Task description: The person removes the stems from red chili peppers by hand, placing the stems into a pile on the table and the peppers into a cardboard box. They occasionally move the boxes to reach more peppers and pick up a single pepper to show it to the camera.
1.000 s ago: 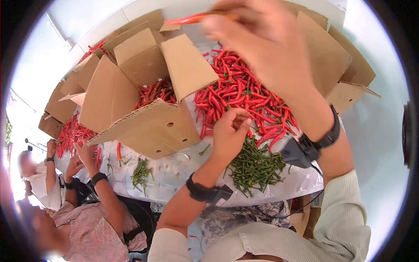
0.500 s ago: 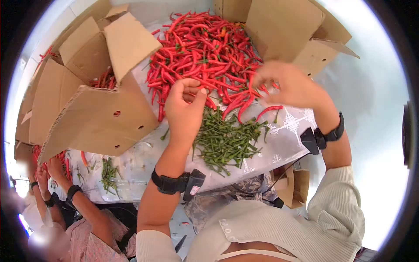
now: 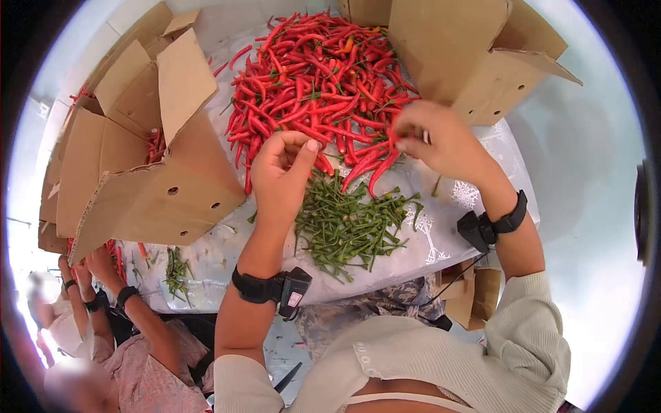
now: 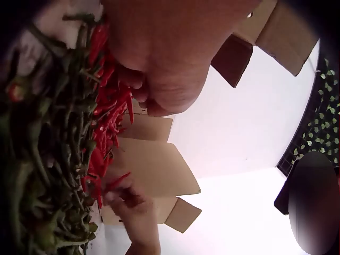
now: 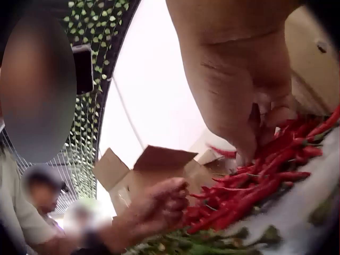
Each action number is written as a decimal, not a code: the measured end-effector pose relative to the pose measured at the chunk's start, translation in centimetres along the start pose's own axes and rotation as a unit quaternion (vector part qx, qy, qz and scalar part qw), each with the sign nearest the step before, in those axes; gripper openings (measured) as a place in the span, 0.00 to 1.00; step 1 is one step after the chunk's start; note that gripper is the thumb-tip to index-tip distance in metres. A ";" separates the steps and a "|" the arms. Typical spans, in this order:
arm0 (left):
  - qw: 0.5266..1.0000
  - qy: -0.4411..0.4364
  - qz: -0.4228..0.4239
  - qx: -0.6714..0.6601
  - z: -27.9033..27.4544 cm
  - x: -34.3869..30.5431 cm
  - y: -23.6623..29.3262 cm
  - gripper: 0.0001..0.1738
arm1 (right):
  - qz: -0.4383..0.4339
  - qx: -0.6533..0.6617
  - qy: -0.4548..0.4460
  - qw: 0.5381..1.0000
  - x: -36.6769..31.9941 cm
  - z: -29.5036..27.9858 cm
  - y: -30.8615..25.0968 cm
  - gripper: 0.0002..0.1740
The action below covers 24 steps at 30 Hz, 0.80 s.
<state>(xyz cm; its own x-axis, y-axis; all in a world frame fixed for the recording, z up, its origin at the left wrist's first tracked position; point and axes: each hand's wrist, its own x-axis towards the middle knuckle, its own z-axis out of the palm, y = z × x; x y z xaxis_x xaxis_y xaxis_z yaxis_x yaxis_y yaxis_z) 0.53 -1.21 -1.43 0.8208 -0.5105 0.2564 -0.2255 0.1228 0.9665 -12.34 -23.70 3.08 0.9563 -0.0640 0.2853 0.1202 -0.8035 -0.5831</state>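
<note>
A broad heap of red chili peppers [image 3: 310,82] covers the table in front of me. Nearer to me lies a pile of green chili stems [image 3: 351,230]. My left hand [image 3: 279,172] is over the heap's near left edge, fingers curled and thumb tip close to the index finger; no held thing shows in it. At the heap's right edge my right hand [image 3: 444,141] pinches a red chili pepper [image 4: 118,181], which sticks out past the fingertips in the left wrist view. The right wrist view has these fingertips low among the chilies.
An open cardboard box [image 3: 165,196] with red chilies inside stands to the left, another box [image 3: 475,62] at the back right. Two other people sit at the far left beside more chilies and a small stem pile [image 3: 177,272]. A box [image 3: 475,296] sits below the table edge.
My right hand, which carried a chili high up a second ago, has come down to the heap's right edge. The head view has shifted. My left hand stays by the heap's near edge.
</note>
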 end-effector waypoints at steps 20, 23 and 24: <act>0.973 0.037 -0.107 -0.201 -0.1 0.0 2.3 0.14 | 0.056 0.112 0.018 0.992 2.2 3.4 -1.3 0.10; 0.967 0.004 -0.076 -0.245 -0.3 0.2 1.9 0.14 | -0.018 0.013 -0.038 0.999 1.8 3.9 -1.0 0.14; 0.964 -0.023 -0.063 -0.256 -0.5 0.1 1.6 0.14 | -0.042 -0.017 -0.046 0.998 1.6 4.3 -0.9 0.14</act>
<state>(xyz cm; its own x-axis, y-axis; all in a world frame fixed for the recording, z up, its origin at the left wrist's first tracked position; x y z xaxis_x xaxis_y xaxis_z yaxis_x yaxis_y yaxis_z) 0.54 -0.66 0.12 0.7977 -0.5848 0.1476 0.1724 0.4557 0.8733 -9.72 -20.48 0.81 0.9641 0.0582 0.2592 0.1932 -0.8235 -0.5334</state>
